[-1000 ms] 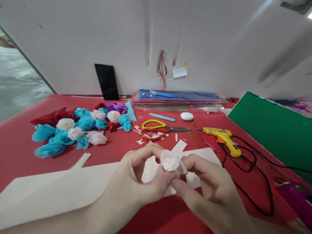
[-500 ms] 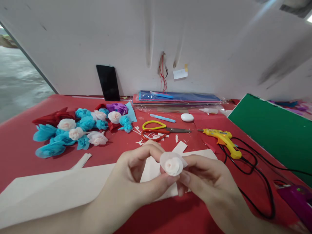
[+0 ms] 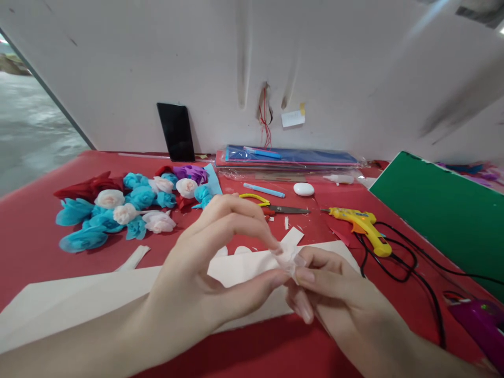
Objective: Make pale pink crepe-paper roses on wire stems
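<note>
A small pale pink-white paper flower (image 3: 290,261) is held up in front of me over the white paper sheet (image 3: 118,286). My right hand (image 3: 334,294) pinches it between thumb and fingers at its right side. Arched over from the left, my left hand (image 3: 220,268) has its thumb and fingertips on the flower's edge, the other fingers raised. Behind the left fingers, scissors (image 3: 289,210) with yellow and red handles are partly hidden. To the right lies a yellow hot glue gun (image 3: 362,223) with a black cord.
Blue, white, red and purple paper flowers (image 3: 142,198) lie at the left. A white egg-shaped object (image 3: 303,189) and a light-blue pen (image 3: 263,190) are farther back. A black tablet (image 3: 176,132) leans on the wall. A green board (image 3: 441,210) stands right, near a purple device (image 3: 480,320).
The flower has turned so its rolled centre no longer faces me. My left hand has risen and opened wider, covering the scissors' handles; my right hand keeps its pinch.
</note>
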`<state>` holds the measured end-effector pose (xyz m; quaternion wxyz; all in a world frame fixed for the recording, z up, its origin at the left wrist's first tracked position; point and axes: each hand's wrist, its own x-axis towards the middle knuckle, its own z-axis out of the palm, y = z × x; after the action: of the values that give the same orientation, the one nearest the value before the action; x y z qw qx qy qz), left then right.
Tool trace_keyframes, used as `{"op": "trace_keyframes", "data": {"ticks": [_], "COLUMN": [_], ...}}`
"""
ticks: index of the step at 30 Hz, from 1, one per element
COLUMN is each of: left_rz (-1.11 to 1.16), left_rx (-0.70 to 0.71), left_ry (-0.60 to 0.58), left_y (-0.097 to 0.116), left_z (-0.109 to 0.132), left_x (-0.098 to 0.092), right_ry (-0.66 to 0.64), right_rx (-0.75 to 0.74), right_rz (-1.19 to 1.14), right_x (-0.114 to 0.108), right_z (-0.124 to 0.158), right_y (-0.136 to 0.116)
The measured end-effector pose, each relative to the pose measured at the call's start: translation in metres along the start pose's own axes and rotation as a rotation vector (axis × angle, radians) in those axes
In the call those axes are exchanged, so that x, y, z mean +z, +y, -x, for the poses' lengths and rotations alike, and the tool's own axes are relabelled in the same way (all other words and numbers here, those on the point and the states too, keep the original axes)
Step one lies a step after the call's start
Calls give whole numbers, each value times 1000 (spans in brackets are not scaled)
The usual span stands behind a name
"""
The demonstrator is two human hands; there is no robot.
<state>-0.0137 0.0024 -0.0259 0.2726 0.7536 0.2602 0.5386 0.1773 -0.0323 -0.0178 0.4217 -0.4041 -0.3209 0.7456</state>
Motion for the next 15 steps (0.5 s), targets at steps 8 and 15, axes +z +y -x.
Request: {"op": "trace_keyframes", "data": {"ticks": [8,15], "left_rz": [-48,-213], "left_rx": [35,169], "left_ry": [-58,-104], "left_y": [7,7], "left_z": [-7,-7], "left_x": [-4,-12], "right_ry": [-78,-85], "right_rx": [-13,-2], "right_rz": [7,-7], "right_x": [-1,0], "right_z": [1,1], "right_y": [3,1]}}
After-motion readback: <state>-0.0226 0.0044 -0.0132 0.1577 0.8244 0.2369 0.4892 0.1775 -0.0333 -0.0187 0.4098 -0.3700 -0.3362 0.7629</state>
